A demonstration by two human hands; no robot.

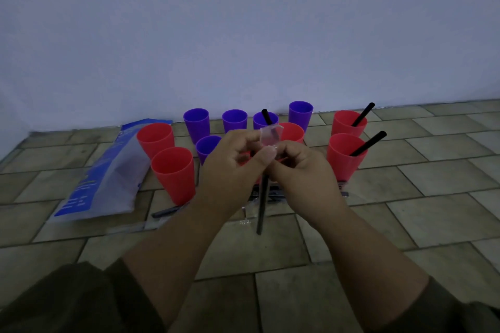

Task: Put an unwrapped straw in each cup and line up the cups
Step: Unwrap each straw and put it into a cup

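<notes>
My left hand (230,165) and my right hand (300,167) meet in mid air, both pinching a black straw (263,203) that hangs down below them. Its clear wrapper (269,136) sticks up above my fingers. Behind stand several red and purple cups on the tiled floor. Two red cups at the right (349,123) (346,157) each hold a black straw. One purple cup at the back (263,120) also holds a straw. The red cups at the left (155,139) (173,173) have no straws.
A blue and white plastic bag (108,178) lies on the floor at the left. Several wrapped straws (273,194) lie on the tiles under my hands, one more (167,211) near the bag. A pale wall (243,35) rises right behind the cups.
</notes>
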